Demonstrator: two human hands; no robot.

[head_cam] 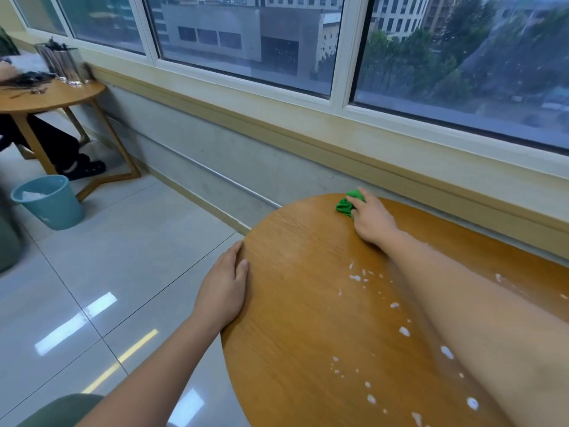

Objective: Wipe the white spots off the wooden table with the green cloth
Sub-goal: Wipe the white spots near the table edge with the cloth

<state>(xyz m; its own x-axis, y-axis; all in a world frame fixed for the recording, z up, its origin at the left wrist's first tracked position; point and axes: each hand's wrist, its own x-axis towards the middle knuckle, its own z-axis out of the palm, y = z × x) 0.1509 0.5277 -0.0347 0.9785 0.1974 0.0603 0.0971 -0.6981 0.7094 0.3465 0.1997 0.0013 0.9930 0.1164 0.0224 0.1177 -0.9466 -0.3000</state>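
Desk point(292, 303): orange-brown wood, fine straight grain. Spots point(403, 331): white, scattered. Cloth point(346, 204): bright green, plain. Waste bin point(49, 208): light blue. Floor tiles point(123, 272): glossy pale grey. Window frame point(345, 57): white.

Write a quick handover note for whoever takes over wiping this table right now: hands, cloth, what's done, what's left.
Right hand: pressing the bunched green cloth onto the far edge of the round wooden table.
Left hand: holding nothing, resting flat on the table's left rim, steadying it.
Done: the surface near the cloth looks clean.
Left: the scattered white spots across the middle and near side, beside the right forearm, plus a few at the right edge.
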